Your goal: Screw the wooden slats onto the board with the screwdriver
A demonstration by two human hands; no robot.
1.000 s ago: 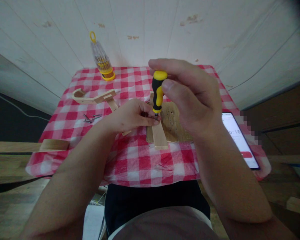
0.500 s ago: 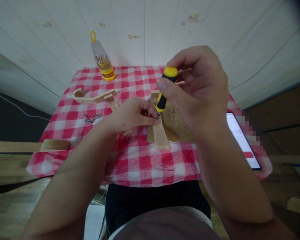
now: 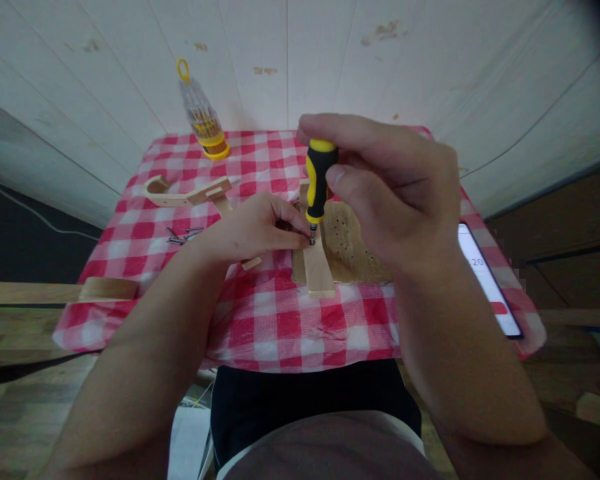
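Apparent screw-driving: the right hand (image 3: 397,193) grips the screwdriver (image 3: 321,180); beneath it, wooden piece (image 3: 321,273); beside its tip, left hand (image 3: 257,227), hold indiscernible; turning calls for steady alignment.

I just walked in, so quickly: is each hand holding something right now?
Right hand: closed on the screwdriver.
Left hand: beside the screwdriver's tip; whether it pinches anything cannot be told.
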